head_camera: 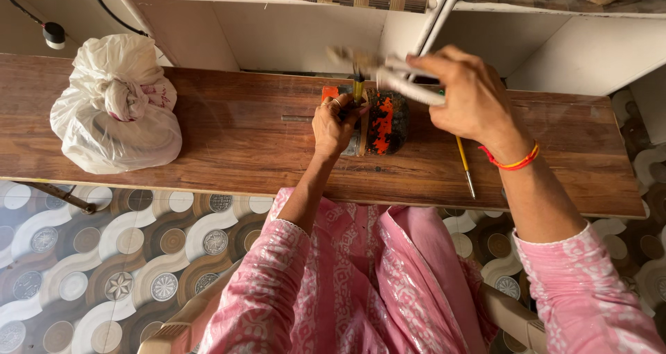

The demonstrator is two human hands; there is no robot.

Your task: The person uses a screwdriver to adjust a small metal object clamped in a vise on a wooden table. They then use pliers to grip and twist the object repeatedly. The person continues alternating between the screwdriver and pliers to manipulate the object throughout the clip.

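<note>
My left hand (pixel 334 123) rests on the wooden board (pixel 236 146) and grips a dark block smeared with orange and black paint (pixel 383 123), holding it steady. A yellow-handled tool (pixel 358 85) stands upright just above that hand. My right hand (pixel 470 97) is raised above the block and shut on a white hammer-like tool (pixel 388 73), blurred by motion. A red thread band circles my right wrist.
A knotted white plastic bag (pixel 114 107) sits on the board's left end. A thin yellow paintbrush (pixel 465 165) lies on the board to the right. White shelving (pixel 291 28) stands behind. The patterned floor (pixel 111 257) lies below, with pink clothing over my lap.
</note>
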